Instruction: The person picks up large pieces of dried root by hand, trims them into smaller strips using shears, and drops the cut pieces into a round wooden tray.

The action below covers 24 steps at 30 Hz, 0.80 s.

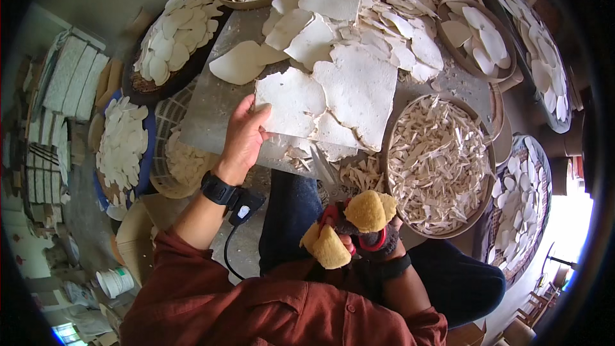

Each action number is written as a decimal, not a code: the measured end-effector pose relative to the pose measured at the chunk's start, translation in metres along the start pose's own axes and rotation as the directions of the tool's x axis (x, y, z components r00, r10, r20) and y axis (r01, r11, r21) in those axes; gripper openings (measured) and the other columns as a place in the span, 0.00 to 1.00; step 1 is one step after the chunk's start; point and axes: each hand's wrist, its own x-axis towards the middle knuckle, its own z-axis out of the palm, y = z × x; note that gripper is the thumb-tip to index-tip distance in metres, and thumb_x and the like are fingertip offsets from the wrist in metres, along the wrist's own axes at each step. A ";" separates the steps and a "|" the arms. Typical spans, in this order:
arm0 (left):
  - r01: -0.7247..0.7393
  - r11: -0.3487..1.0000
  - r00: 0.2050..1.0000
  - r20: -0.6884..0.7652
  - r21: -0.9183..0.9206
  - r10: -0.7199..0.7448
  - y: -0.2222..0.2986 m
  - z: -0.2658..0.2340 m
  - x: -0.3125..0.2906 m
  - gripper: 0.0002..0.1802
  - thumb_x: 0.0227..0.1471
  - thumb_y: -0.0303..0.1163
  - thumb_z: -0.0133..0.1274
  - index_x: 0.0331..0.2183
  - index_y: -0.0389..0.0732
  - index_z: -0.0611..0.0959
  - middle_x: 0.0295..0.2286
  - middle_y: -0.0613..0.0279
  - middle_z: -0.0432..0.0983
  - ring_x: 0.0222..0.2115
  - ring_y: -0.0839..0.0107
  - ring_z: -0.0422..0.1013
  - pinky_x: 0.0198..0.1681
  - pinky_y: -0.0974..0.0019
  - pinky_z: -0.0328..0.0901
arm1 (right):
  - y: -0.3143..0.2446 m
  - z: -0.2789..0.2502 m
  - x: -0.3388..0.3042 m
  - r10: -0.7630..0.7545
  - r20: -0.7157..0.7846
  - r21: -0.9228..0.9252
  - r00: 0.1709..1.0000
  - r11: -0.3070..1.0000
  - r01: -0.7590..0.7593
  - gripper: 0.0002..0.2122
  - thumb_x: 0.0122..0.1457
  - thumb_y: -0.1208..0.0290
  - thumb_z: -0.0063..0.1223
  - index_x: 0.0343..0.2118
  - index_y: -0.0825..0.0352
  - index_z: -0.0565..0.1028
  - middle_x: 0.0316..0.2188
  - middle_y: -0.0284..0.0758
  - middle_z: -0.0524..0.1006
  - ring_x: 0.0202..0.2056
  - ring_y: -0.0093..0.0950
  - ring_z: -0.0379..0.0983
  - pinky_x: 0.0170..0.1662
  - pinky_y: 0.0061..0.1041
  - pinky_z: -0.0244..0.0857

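My left hand (pixel 246 133) pinches the left edge of a broad, thin off-white slice (pixel 291 101), thumb on top. Brown-edged cracks run over the slice; whether it is one sheet or several overlapping pieces, I cannot tell. In my right hand (pixel 348 242) is a pair of shears (pixel 370 211) with red handles wrapped in thick yellow padding. Their blades point up at the lower edge of the slice; whether they touch it is unclear. Much of my right hand is hidden behind the padding. Beyond the slice lies a heap of similar slices (pixel 333 3) on the grey table (pixel 214 112).
Right of the shears stands a round tray (pixel 384 173) of narrow cut strips. A smaller round basket (pixel 509 67) holds slices behind it. More loaded trays flank both sides, including a blue-rimmed one (pixel 151 144) and a pale plastic basket (pixel 168 176). A white bucket (pixel 115 282) is lower left.
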 end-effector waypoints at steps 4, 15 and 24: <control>0.021 0.999 1.000 -0.019 0.027 -0.020 -0.002 -0.002 -0.002 0.16 0.50 0.27 0.47 0.43 0.39 0.69 0.37 0.61 0.71 0.36 0.72 0.70 0.36 0.67 0.69 | -0.001 0.009 0.003 -0.051 -0.197 -0.809 0.979 0.572 -0.133 0.12 0.55 0.63 0.49 0.40 0.64 0.70 0.34 0.30 0.71 0.38 0.24 0.67 0.43 0.23 0.60; 0.143 0.986 0.989 0.063 -0.090 -0.137 -0.023 0.018 -0.031 0.19 0.49 0.29 0.48 0.46 0.42 0.67 0.37 0.60 0.70 0.34 0.68 0.71 0.27 0.63 0.72 | 0.033 -0.033 0.046 0.117 -0.428 -0.206 0.896 0.953 -0.223 0.09 0.53 0.66 0.49 0.35 0.63 0.70 0.17 0.23 0.65 0.16 0.13 0.59 0.18 0.14 0.53; -0.096 0.995 0.992 -0.082 -0.036 0.093 -0.003 -0.012 -0.025 0.20 0.51 0.29 0.46 0.47 0.38 0.66 0.41 0.59 0.69 0.40 0.69 0.69 0.40 0.65 0.68 | 0.041 -0.040 -0.015 -0.022 -0.103 -0.817 0.994 0.573 -0.072 0.26 0.47 0.64 0.58 0.49 0.64 0.64 0.44 0.36 0.69 0.47 0.28 0.65 0.52 0.27 0.57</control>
